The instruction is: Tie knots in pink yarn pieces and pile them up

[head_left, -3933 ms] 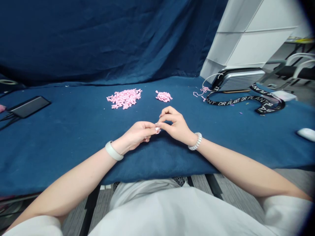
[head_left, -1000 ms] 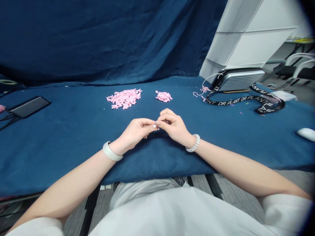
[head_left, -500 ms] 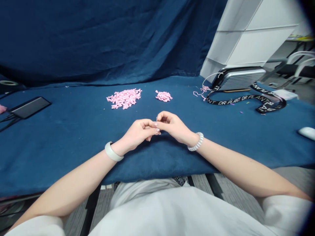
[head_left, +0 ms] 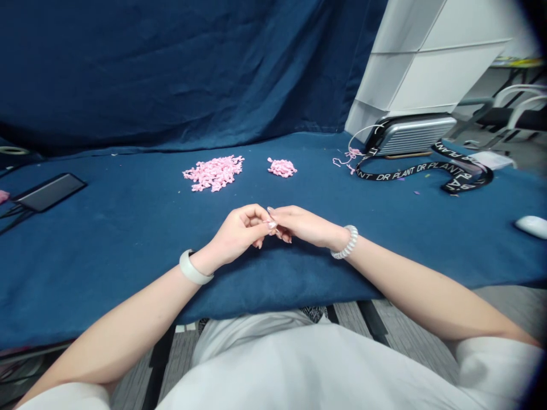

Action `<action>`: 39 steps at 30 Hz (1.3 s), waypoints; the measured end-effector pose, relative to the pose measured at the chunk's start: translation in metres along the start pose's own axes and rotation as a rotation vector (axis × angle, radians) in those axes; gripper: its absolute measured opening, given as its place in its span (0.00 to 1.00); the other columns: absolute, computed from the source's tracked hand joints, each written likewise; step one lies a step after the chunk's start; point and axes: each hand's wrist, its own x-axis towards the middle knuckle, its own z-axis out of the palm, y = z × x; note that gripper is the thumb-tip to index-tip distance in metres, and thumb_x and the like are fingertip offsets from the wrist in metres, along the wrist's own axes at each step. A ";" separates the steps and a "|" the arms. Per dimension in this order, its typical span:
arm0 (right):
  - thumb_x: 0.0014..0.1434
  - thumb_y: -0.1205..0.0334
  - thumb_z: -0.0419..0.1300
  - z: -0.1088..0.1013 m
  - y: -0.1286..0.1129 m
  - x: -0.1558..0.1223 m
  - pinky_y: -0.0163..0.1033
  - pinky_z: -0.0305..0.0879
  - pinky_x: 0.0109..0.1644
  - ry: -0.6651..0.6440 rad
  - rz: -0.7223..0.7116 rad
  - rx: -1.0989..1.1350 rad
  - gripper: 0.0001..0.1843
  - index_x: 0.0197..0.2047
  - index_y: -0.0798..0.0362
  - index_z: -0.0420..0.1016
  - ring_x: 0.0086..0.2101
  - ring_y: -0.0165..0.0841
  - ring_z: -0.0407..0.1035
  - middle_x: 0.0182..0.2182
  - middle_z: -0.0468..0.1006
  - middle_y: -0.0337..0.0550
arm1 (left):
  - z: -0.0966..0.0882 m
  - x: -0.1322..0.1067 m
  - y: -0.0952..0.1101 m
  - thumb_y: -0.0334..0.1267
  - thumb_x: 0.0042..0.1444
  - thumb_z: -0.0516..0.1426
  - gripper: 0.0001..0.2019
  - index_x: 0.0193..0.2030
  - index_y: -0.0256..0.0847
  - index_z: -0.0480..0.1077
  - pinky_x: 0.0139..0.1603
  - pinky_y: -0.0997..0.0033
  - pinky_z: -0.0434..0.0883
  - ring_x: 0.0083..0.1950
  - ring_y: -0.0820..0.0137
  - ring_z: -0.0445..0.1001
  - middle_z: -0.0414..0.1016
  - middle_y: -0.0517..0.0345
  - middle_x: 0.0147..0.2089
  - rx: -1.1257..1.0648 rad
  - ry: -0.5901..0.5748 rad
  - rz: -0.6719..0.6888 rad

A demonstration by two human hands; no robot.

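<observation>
My left hand (head_left: 237,233) and my right hand (head_left: 305,226) meet above the blue cloth-covered table (head_left: 128,228), their fingertips close together. Whatever lies between the fingers is hidden or too small to tell. Ahead of my hands are a larger heap of small pink knotted pieces (head_left: 213,173) and a smaller heap of them (head_left: 282,167). Neither hand touches a heap. A white band (head_left: 192,269) circles my left wrist, and a pale coil bracelet (head_left: 346,243) circles my right.
A black phone (head_left: 49,192) lies at the left. To the right are a tangled pink cord (head_left: 348,156), a ribbed silver case (head_left: 410,135), a black "DR PLANT" strap (head_left: 421,171) and a white computer mouse (head_left: 533,226). A white shelf unit (head_left: 410,62) stands behind.
My right hand has flattened, its fingers stretching left and lower instead of curling upward. My left hand has barely moved. The whole view has tilted slightly.
</observation>
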 end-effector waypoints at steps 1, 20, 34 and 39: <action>0.54 0.37 0.47 0.000 -0.001 -0.001 0.22 0.55 0.22 0.005 -0.006 -0.007 0.30 0.29 0.61 0.60 0.20 0.13 0.55 0.22 0.60 0.36 | 0.000 0.000 0.000 0.38 0.51 0.60 0.10 0.29 0.35 0.64 0.19 0.81 0.62 0.20 0.81 0.64 0.71 0.60 0.26 0.008 0.002 0.004; 0.56 0.49 0.50 -0.005 -0.001 0.000 0.22 0.58 0.27 0.037 -0.042 0.028 0.20 0.32 0.61 0.61 0.22 0.13 0.55 0.22 0.61 0.35 | 0.004 -0.001 0.001 0.39 0.50 0.60 0.11 0.28 0.35 0.63 0.19 0.80 0.57 0.18 0.82 0.61 0.71 0.60 0.27 -0.164 0.114 -0.096; 0.59 0.51 0.46 0.000 -0.008 -0.005 0.23 0.48 0.33 0.467 -0.265 -0.557 0.22 0.31 0.62 0.68 0.26 0.14 0.55 0.27 0.69 0.39 | 0.008 -0.001 0.005 0.36 0.48 0.60 0.09 0.29 0.36 0.62 0.18 0.82 0.55 0.19 0.84 0.58 0.68 0.63 0.31 -0.349 0.213 -0.285; 0.61 0.58 0.45 0.002 -0.001 -0.005 0.24 0.51 0.38 0.519 -0.512 -0.780 0.16 0.32 0.60 0.69 0.31 0.15 0.58 0.31 0.70 0.40 | 0.009 -0.002 0.006 0.36 0.47 0.60 0.09 0.29 0.36 0.63 0.18 0.82 0.55 0.20 0.83 0.60 0.68 0.63 0.30 -0.372 0.244 -0.275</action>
